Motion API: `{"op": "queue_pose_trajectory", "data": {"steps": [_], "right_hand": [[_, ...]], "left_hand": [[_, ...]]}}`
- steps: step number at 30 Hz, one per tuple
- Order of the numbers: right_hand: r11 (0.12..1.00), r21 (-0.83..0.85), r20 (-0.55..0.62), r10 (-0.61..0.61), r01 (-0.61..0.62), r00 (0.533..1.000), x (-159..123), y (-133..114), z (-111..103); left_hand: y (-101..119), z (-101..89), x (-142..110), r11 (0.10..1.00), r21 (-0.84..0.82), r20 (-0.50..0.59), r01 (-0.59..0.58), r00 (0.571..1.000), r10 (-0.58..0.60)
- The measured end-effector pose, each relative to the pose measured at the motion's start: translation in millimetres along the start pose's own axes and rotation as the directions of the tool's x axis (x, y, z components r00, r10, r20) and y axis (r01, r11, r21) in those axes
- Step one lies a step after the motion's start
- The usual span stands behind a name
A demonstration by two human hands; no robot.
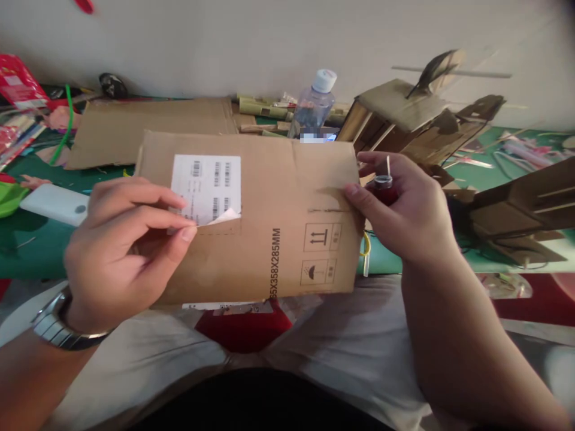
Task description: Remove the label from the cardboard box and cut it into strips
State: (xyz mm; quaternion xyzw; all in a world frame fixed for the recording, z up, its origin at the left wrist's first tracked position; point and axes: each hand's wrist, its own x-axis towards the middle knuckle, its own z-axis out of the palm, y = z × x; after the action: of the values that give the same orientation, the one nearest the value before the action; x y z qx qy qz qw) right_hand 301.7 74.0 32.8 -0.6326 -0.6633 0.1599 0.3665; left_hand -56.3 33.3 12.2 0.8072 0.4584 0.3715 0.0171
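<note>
A brown cardboard sheet (265, 179) with printed arrow and umbrella marks is held up over my lap. My right hand (399, 203) grips its right edge, thumb on the front face; a small object with a round metal end (383, 181) shows within the curled fingers. Near the sheet's left side, my left hand (130, 245) pinches the lower edge of a white barcode label (206, 179) between thumb and fingers. The label's lower right corner is curled up off the cardboard, while its upper part lies flat. A metal watch (63, 320) is on my left wrist.
Behind the sheet stands a clear bottle (314, 102) with a white cap. Cardboard constructions (404, 114) are at the right on the green table (386, 254). Another cardboard piece (157, 123), a white device (56, 203) and a green tube (66, 126) lie at the left.
</note>
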Motion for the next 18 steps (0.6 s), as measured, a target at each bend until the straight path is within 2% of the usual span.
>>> {"op": "queue_pose_trajectory", "data": {"steps": [1, 2, 4, 6, 8, 11, 15, 18], "right_hand": [[0.98, 0.169, 0.081, 0.089, -0.101, 0.993, 0, 1, 0], [0.921, 0.334, 0.183, 0.145, -0.2, 0.972, 0, 1, 1], [0.752, 0.563, 0.358, 0.151, -0.342, 0.921, -2, -1, 0], [0.632, 0.663, 0.424, 0.124, -0.401, 0.897, -5, -6, -1], [0.573, 0.705, 0.424, 0.134, -0.419, 0.896, -7, -11, -3], [0.532, 0.721, 0.411, 0.188, -0.444, 0.892, -6, -15, -2], [0.542, 0.649, 0.492, 0.237, -0.534, 0.838, -3, -12, 3], [0.522, 0.621, 0.566, 0.218, -0.584, 0.795, -4, -9, 9]], "left_hand": [[0, -1.0, -2, 1.0, 0.021, -0.025, 0.006, 1.0, -0.006], [0, -1.5, -3, 0.999, 0.035, -0.048, 0.016, 0.999, -0.014], [0, -1.2, -5, 0.998, 0.046, -0.074, 0.031, 0.997, -0.028], [1, 0.5, -6, 0.999, 0.032, -0.072, 0.039, 0.997, -0.037], [2, 2.8, -3, 1.0, 0.008, -0.036, 0.028, 0.999, -0.028], [2, 5.9, 1, 1.0, -0.022, 0.035, 0.016, 0.999, -0.015], [2, 9.8, 3, 0.998, -0.065, 0.135, -0.02, 0.99, 0.029], [5, 13.5, 3, 0.992, -0.095, 0.244, -0.085, 0.964, 0.106]]}}
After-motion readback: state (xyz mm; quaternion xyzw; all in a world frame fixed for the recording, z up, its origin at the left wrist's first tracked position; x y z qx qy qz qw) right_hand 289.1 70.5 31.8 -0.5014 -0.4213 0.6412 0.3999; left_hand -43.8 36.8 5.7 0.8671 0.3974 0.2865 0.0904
